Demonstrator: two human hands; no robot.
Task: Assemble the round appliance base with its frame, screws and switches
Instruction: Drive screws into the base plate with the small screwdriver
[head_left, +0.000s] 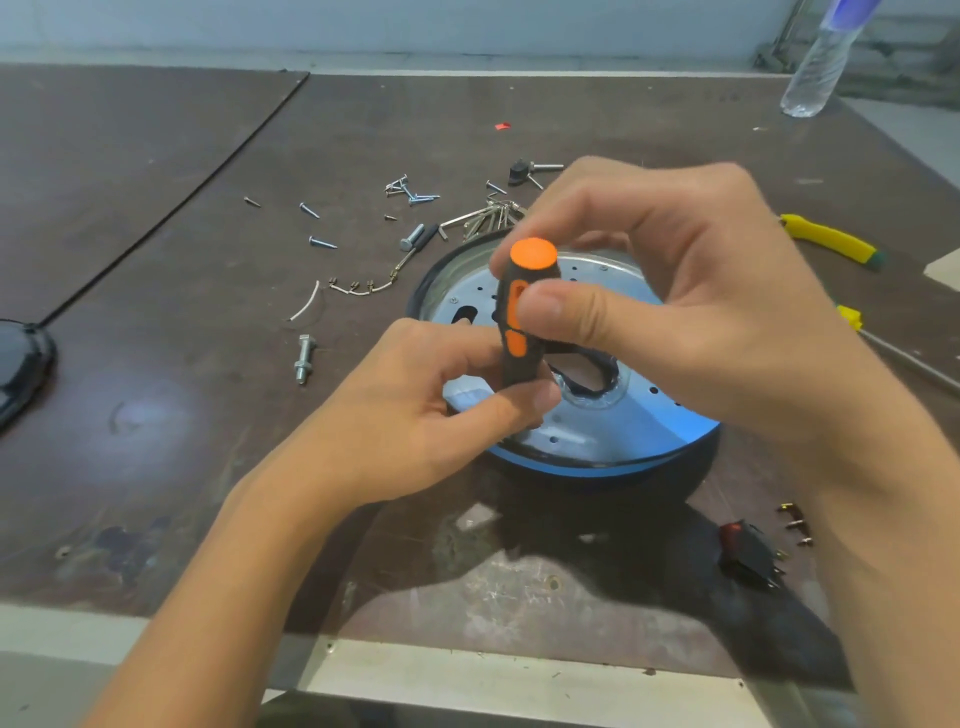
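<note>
Screwing down the round base
Right grip pinches the screwdriver top, left grip holds it lower (tip hidden); best kept upright.

screws & hex keys clutter behind base; table left open.

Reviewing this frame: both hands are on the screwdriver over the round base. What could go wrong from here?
1. Both the right hand and left hand hold the screwdriver; nothing steadies the round base, so it may turn or slide under torque.
2. The tip is hidden behind the left fingers; a slip could jab them.
3. The black switch lies by the right forearm near the table edge and might get knocked off.
</note>
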